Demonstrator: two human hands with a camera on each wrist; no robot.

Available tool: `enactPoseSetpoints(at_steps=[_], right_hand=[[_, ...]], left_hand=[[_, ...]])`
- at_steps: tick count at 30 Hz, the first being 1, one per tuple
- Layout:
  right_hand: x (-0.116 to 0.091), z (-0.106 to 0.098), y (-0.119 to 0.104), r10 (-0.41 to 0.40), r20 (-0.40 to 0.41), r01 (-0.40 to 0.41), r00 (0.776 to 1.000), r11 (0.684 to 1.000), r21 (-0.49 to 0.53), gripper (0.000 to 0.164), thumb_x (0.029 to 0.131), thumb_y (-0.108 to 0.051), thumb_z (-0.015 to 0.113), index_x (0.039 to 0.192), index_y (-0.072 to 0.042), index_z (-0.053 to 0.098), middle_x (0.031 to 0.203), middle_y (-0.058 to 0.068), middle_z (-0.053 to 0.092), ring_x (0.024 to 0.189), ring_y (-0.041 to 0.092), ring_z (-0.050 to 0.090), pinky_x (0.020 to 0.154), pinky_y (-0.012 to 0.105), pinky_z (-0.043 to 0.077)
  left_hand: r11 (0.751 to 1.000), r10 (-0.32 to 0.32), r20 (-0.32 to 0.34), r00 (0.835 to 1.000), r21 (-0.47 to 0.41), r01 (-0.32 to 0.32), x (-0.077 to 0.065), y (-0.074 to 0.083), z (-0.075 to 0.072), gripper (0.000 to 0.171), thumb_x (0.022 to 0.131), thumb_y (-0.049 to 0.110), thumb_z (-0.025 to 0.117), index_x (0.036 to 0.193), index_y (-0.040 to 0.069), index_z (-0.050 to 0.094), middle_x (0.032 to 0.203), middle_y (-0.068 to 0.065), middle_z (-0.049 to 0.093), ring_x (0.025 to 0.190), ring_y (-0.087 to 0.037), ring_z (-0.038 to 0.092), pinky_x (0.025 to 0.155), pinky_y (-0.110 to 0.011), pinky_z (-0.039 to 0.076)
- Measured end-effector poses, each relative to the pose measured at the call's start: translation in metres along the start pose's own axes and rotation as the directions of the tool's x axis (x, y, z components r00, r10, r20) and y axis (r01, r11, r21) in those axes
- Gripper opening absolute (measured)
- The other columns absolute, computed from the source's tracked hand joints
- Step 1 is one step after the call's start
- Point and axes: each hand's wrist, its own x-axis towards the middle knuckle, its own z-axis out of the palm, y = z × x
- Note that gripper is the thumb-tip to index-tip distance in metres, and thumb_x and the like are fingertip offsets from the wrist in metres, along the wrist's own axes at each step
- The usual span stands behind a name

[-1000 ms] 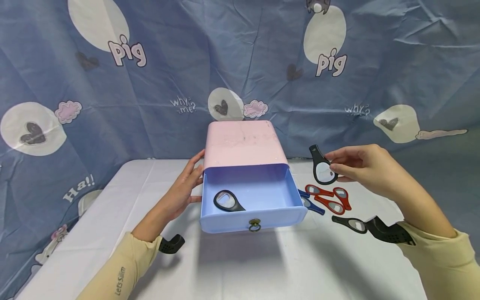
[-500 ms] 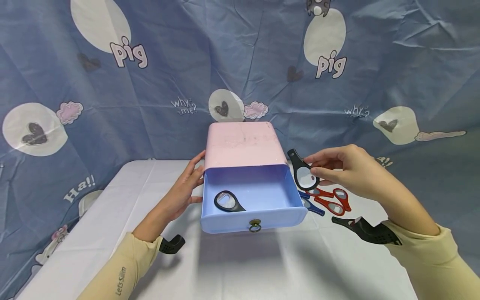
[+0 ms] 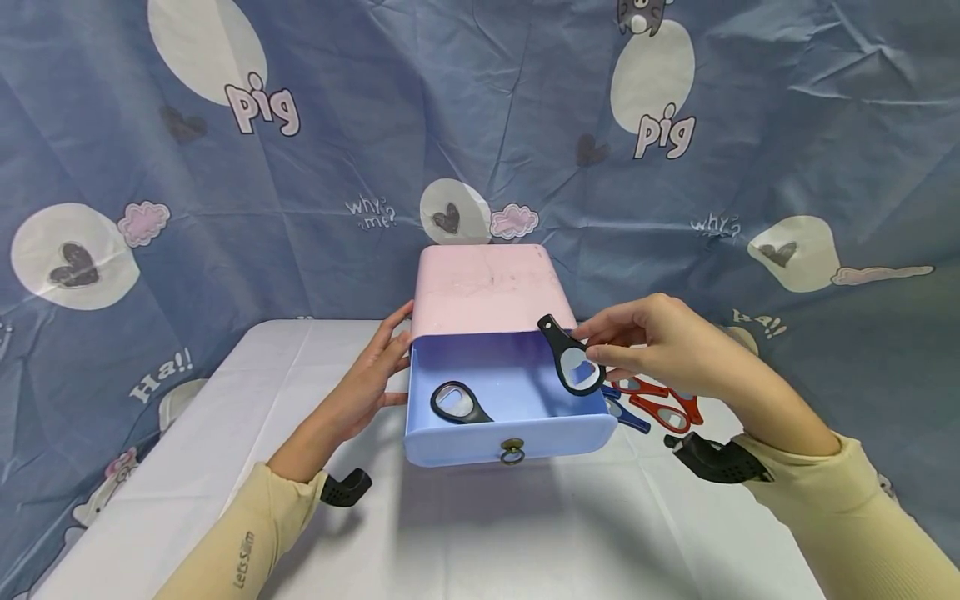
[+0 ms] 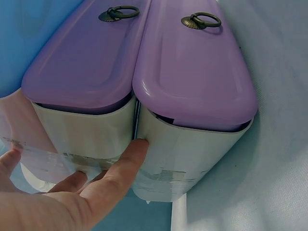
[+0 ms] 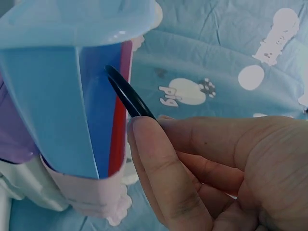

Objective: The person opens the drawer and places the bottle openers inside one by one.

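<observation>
My right hand (image 3: 645, 346) pinches a black bottle opener (image 3: 564, 348) by its rounded end, over the right part of the pulled-out blue drawer (image 3: 517, 375). The right wrist view shows the opener (image 5: 126, 91) edge-on between thumb and fingers. Another black bottle opener (image 3: 459, 404) lies in the drawer's left part. Beside the pink housing (image 3: 491, 287), my left hand (image 3: 367, 375) rests its extended fingers against the side. In the left wrist view these fingers touch cream housings (image 4: 187, 154) with purple drawers (image 4: 192, 72), stacked below the pink one.
Red bottle openers (image 3: 660, 412) and a blue bottle opener (image 3: 626, 415) lie on the white tablecloth (image 3: 337, 558), right of the drawer unit. A black one there is mostly hidden by the right wrist camera (image 3: 716, 460). A printed blue curtain (image 3: 337, 150) hangs behind.
My right hand has carried the black bottle opener leftward, from above the red openers to over the drawer. The left hand stays against the housing.
</observation>
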Motion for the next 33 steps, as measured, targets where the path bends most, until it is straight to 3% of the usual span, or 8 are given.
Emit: enactPoseSetpoints(at_steps=[16, 33], right_hand=[[0.014, 0.017, -0.011, -0.054, 0.158, 0.050, 0.986, 0.998, 0.029, 0.027, 0.102, -0.008, 0.074, 0.128, -0.001, 0.075, 0.115, 0.010, 0.080, 0.095, 0.015, 0.077, 0.078, 0.030, 0.066], [0.025, 0.031, -0.013, -0.073, 0.164, 0.093, 0.984, 0.989, -0.118, 0.015, 0.100, -0.010, 0.077, 0.114, -0.005, 0.080, 0.101, 0.005, 0.081, 0.078, 0.009, 0.076, 0.073, 0.024, 0.065]], left_hand=[[1.000, 0.001, 0.006, 1.000, -0.002, -0.001, 0.001, 0.001, -0.001, 0.061, 0.114, 0.055, 0.038, 0.170, 0.050, 0.012, 0.181, -0.010, 0.011, 0.163, -0.051, 0.022, 0.110, -0.079, 0.043], [1.000, -0.014, 0.000, 1.000, -0.002, 0.014, -0.001, 0.001, 0.000, 0.061, 0.114, 0.055, 0.038, 0.170, 0.051, 0.012, 0.182, -0.008, 0.008, 0.163, -0.051, 0.021, 0.112, -0.079, 0.042]])
